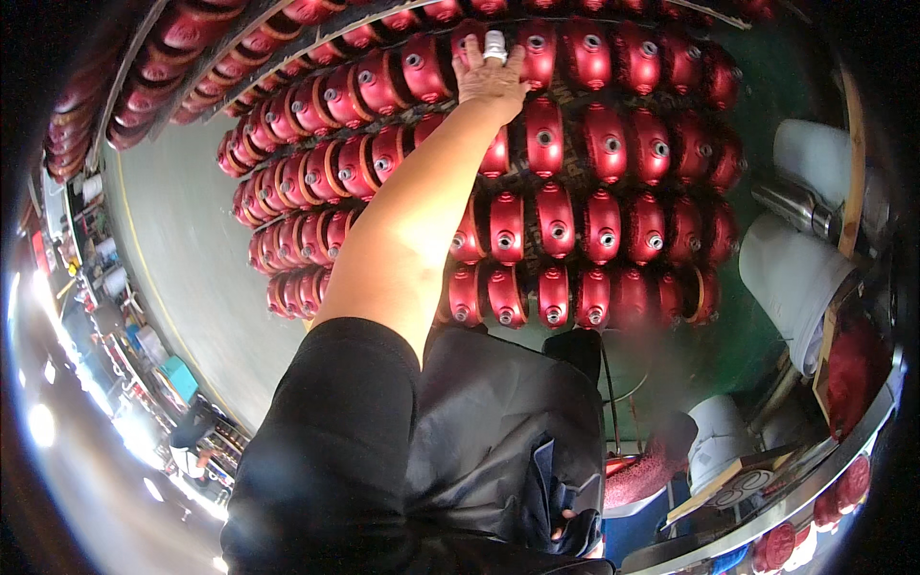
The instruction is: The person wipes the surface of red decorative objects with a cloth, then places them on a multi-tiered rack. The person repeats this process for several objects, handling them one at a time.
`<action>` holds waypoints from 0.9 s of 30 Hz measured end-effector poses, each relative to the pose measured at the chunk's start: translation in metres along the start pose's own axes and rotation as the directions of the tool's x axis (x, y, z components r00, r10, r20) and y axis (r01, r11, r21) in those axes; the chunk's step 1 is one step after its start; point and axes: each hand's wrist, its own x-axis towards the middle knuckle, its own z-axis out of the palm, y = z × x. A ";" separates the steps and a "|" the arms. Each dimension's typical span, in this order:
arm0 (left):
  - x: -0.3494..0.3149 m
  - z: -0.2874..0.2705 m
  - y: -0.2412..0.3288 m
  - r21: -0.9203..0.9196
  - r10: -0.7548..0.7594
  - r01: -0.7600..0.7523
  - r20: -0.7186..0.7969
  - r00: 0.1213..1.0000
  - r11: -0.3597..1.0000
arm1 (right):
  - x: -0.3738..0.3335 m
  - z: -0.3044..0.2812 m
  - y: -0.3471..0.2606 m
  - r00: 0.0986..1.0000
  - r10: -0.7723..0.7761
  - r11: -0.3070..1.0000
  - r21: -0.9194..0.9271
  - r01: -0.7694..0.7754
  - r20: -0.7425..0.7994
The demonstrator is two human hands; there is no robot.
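My left hand [493, 82] reaches far forward, palm down, over the top row of red metallic shells. Its fingers are spread and lie on or just above a red shell [469, 40], which they partly cover. A white wrap [494, 46] is around one finger. Beside the hand is another rounded red shell [538, 56] with a small round metal fitting on its face. Low down, at my dark clothing, a few curled fingers of my right hand [567, 525] show by a dark blue cloth [542, 474]; what they hold is hidden.
Several rows of the same red shells [604, 225] stand ahead, with more on racks [158, 62] at upper left. White rolled sheets [795, 278] and a metal cylinder [797, 203] are at right. A curved metal edge [767, 541] runs along lower right. The floor [192, 259] is green.
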 end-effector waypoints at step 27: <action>0.040 -0.041 0.196 0.054 0.021 -0.039 0.292 0.956 0.998 | 0.014 -0.112 -0.022 0.879 0.468 0.846 -0.239 -0.476 -0.093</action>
